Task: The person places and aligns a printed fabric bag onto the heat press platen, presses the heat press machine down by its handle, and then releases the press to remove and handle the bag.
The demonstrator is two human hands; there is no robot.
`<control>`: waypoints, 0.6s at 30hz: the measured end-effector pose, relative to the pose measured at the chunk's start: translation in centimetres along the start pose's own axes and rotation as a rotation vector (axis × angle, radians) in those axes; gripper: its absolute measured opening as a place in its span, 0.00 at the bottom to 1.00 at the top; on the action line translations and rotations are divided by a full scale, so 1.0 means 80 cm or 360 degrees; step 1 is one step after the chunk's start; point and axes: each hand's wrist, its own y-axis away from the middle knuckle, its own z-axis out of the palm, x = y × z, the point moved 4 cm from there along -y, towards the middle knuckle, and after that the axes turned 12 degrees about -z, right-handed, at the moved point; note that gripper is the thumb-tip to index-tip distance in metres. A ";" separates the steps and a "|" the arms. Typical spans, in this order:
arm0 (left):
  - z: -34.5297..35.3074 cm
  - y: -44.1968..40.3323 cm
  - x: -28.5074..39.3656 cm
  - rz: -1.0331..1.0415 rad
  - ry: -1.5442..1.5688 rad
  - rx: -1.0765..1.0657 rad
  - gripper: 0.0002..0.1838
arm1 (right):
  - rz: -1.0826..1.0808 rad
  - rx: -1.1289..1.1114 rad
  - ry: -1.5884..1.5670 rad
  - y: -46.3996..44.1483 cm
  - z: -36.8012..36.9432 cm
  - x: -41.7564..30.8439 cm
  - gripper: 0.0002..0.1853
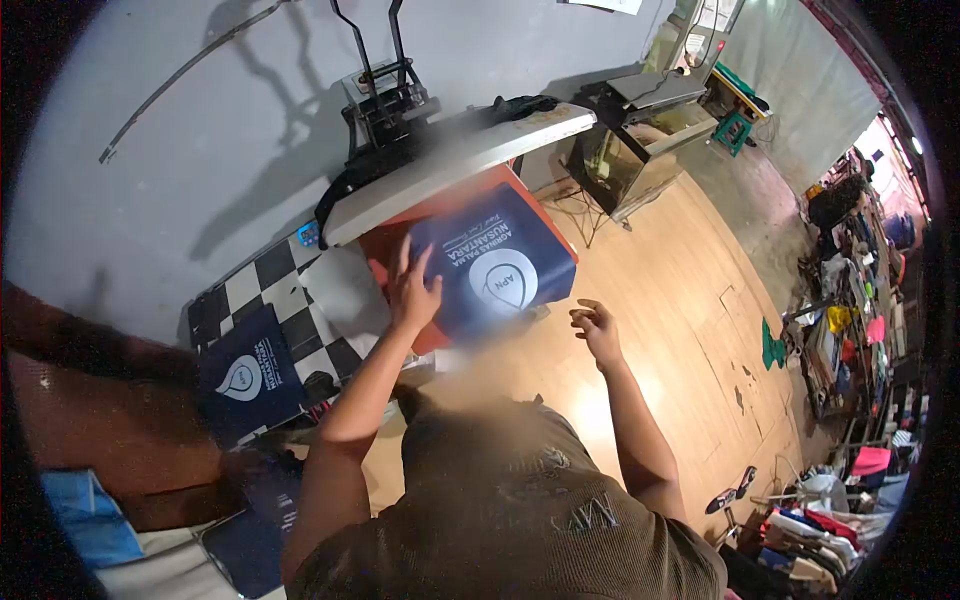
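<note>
A navy printed piece (545, 255), apparently fabric, lies on the orange-red platen (405, 215) of a heat press. It carries a white drop-shaped logo and the words "AGRINAS PALMA NUSANTARA". My left hand (414, 292) rests on its left edge with the fingers spread. Off the lower right corner, my right hand (597, 332) hovers apart from it, fingers loosely bent and nothing visible in them. Above the platen, the press's pale upper plate (470, 160) is swung up, partly blurred.
A second navy printed piece (250, 375) lies on the black-and-white checked surface (272, 265) at left. The press's black lever (385, 90) stands by the wall. A glass-sided cabinet (620, 160) is at the back; piled clothes (850, 310) line the right side.
</note>
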 end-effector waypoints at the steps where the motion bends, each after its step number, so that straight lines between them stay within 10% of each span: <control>1: 0.005 0.005 0.006 -0.0010 -0.0003 0.0008 0.34 | -0.0001 -0.0013 0.0003 -0.001 -0.005 0.007 0.19; 11: 0.010 0.053 0.068 0.0017 -0.0247 0.0171 0.34 | 0.0118 -0.0332 -0.0068 -0.002 -0.025 0.048 0.18; 18: 0.062 0.083 0.028 0.0148 -0.0132 -0.0461 0.29 | 0.0115 -0.0393 -0.0181 0.002 -0.002 0.050 0.17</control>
